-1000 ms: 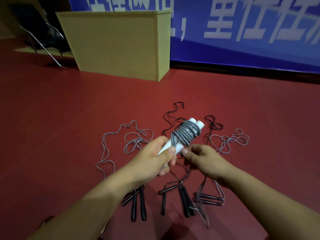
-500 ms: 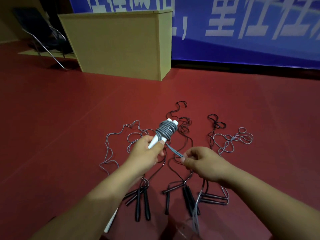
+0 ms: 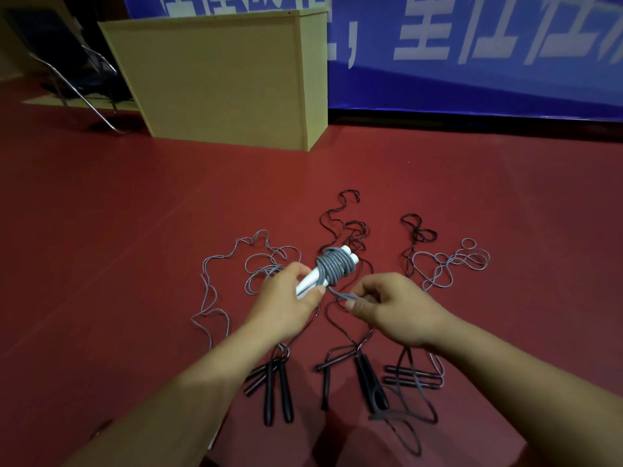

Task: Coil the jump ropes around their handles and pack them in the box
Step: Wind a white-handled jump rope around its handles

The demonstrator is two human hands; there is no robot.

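Note:
My left hand (image 3: 286,298) grips the lower ends of two white handles (image 3: 312,278) held side by side and tilted up to the right. A grey rope coil (image 3: 333,268) is wound around their upper part. My right hand (image 3: 391,308) pinches the loose grey rope tail (image 3: 340,294) just right of the handles, and the tail runs on down to the floor near my right arm. Several uncoiled jump ropes with black handles (image 3: 278,385) lie on the red floor below my hands.
A tan wooden box-like cabinet (image 3: 219,79) stands on the floor at the back left. A metal-legged chair (image 3: 67,72) sits behind it to the left. A blue banner (image 3: 472,55) runs along the back wall. Loose grey and black rope loops (image 3: 451,264) spread right of my hands.
My right hand drew the grey tail out from the coil, then came back closer to the handles. My left hand lowered the handles a little and kept its grip.

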